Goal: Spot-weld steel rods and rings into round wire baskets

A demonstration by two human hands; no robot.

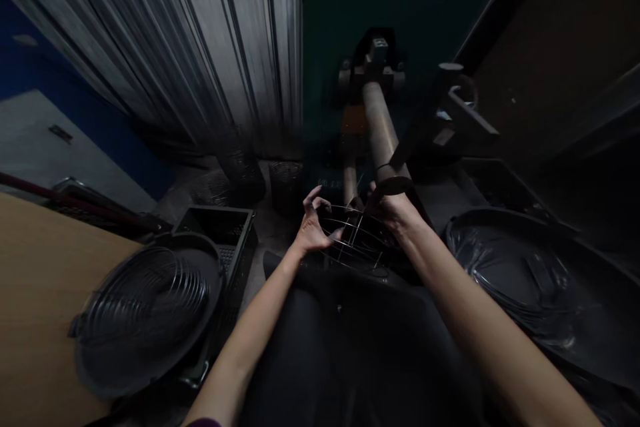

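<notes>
Between my hands is a small round frame of thin metal wire point(345, 240), made of curved rings joined by short crossing wires. My left hand point(316, 223) curls around its left side, thumb below and fingers above, with the wires running between them. My right hand point(399, 211) is at its right side; most of its fingers are hidden behind the machine's upper arm, with one fingertip showing near the wires. The frame sits at the tip of the lower metal arm point(351, 180), under the thick upper arm point(381, 121) of a green machine point(327, 27) resembling a spot welder.
To the left, a round black tray point(95, 363) holds wire rings point(187, 280), beside a dark plastic crate point(240, 223). A large black tray point(600, 347) with loose wire pieces point(480, 273) stands right. Corrugated metal sheeting point(200, 27) rises behind; a wooden board point(45, 280) is far left.
</notes>
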